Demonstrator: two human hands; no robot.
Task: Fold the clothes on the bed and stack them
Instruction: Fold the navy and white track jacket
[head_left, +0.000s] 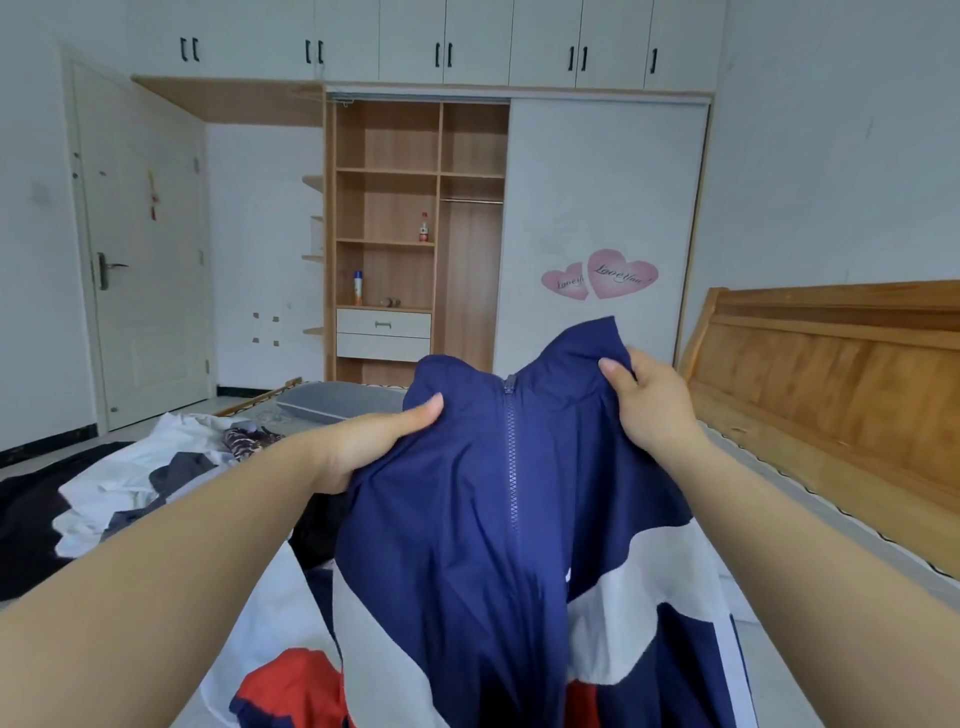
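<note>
A navy blue zip-up jacket (467, 519) with white and red panels hangs lifted above the bed, its zipper facing me. My left hand (374, 447) grips the left shoulder near the collar, thumb on top of the cloth. My right hand (649, 405) pinches the right side of the collar, held a little higher. The jacket's lower part drapes down onto the bed (810, 519) and hides what lies under it.
A heap of unfolded clothes (135, 488), white, grey and black, lies on the bed at the left. A wooden headboard (831, 374) stands at the right. Beyond the bed are an open wardrobe (415, 234) and a white door (145, 249).
</note>
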